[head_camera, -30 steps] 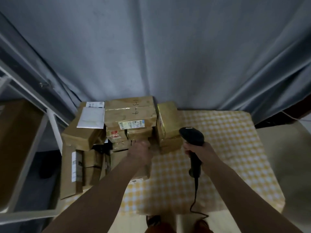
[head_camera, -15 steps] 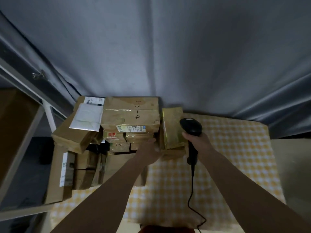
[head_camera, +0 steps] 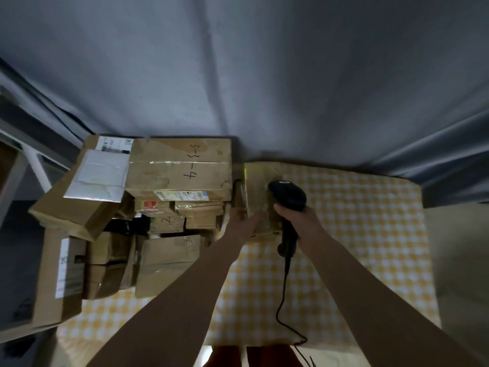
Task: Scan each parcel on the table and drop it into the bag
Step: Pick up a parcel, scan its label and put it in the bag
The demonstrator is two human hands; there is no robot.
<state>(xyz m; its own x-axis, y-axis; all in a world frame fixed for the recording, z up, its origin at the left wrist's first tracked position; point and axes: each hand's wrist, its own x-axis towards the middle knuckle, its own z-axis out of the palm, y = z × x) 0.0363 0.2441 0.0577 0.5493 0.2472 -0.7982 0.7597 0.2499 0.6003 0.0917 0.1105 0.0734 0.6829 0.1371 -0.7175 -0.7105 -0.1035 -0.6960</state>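
Observation:
A pile of several brown cardboard parcels (head_camera: 148, 223) fills the left half of the table. On top lie a big box marked "3-3-4" (head_camera: 180, 168) and a white mailer (head_camera: 98, 178). At the pile's right side stands a small brown parcel (head_camera: 260, 181) with yellow tape. My left hand (head_camera: 244, 221) grips its near edge, thumb on the left face and fingers on the front. My right hand (head_camera: 296, 218) holds a black corded scanner (head_camera: 287, 194) by the handle, its head over that parcel. No bag is in view.
The table wears a yellow checked cloth (head_camera: 357, 234). The scanner cable (head_camera: 281, 300) trails down over the front edge. A white metal rack (head_camera: 31, 160) stands at the left. A grey curtain (head_camera: 264, 75) hangs close behind the table.
My left hand has moved right from the pile's front to the small parcel and taken hold of it. The scanner moved forward over that parcel. The view shifted closer.

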